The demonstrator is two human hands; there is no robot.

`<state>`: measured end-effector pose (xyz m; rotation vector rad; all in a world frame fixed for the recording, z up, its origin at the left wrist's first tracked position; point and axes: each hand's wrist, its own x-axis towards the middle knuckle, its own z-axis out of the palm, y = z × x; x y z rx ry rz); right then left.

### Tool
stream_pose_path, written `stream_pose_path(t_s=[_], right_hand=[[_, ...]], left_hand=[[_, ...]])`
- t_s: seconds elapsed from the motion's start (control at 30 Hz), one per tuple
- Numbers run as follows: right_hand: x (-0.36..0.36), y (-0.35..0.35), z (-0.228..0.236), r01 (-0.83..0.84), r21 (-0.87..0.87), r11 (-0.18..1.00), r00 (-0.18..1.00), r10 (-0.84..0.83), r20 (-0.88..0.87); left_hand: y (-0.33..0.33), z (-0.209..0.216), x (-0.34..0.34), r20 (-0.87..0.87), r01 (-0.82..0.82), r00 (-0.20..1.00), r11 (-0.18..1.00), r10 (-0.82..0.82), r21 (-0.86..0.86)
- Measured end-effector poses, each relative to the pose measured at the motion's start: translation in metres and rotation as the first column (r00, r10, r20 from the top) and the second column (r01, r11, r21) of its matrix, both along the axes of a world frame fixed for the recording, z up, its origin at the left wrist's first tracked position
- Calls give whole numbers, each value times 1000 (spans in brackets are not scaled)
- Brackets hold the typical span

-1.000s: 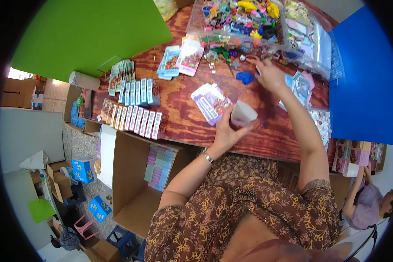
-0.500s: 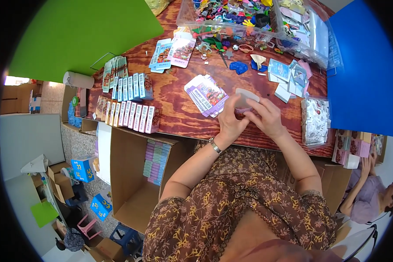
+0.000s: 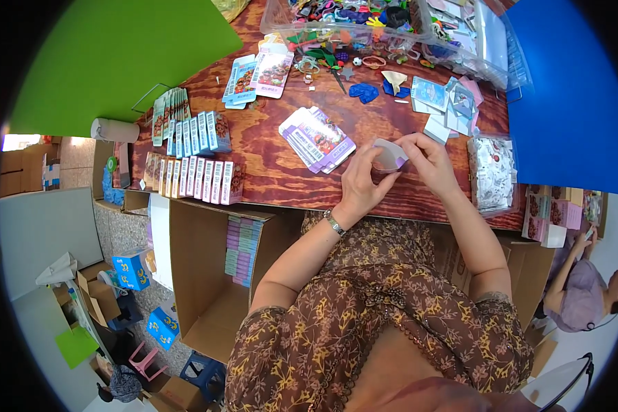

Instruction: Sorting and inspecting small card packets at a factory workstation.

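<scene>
Between my hands, over the table's near edge, is a small card box (image 3: 390, 156) with a pale inside and a purple flap, its open end facing up. My left hand (image 3: 362, 182) wraps round its left side, thumb and fingers closed on it. The fingers of my right hand (image 3: 427, 163) pinch at the box's right edge and flap. Just left of them lies a fanned stack of flat purple-and-white boxes (image 3: 317, 139). Farther left stand rows of filled-out boxes: pink (image 3: 209, 181), blue (image 3: 202, 133) and green (image 3: 170, 112).
Clear plastic bins (image 3: 350, 27) of colourful trinkets stand at the far side. Blue balloons (image 3: 364, 93), cards (image 3: 432, 96) and a clear tub of white packets (image 3: 493, 173) lie to the right. An open carton (image 3: 213, 302) sits below the table; a co-worker (image 3: 584, 292) is at far right.
My right hand has shifted up and right, along the box's edge. The box has turned so its open end and purple flap show more. The whole view has shifted slightly.
</scene>
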<state>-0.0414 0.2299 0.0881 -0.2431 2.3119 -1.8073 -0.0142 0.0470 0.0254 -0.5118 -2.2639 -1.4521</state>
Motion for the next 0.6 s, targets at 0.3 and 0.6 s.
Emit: stream_pose_path(t_s=[0.3,0.6], right_hand=[[7,-16,27,-8,344,939,951,114,-288],[16,-21,11,186,543,819,736,250,-629]], left_hand=[[1,-15,9,139,-9,990,996,-4,88],[4,-9,11,120,27,993,1000,-25,-15]])
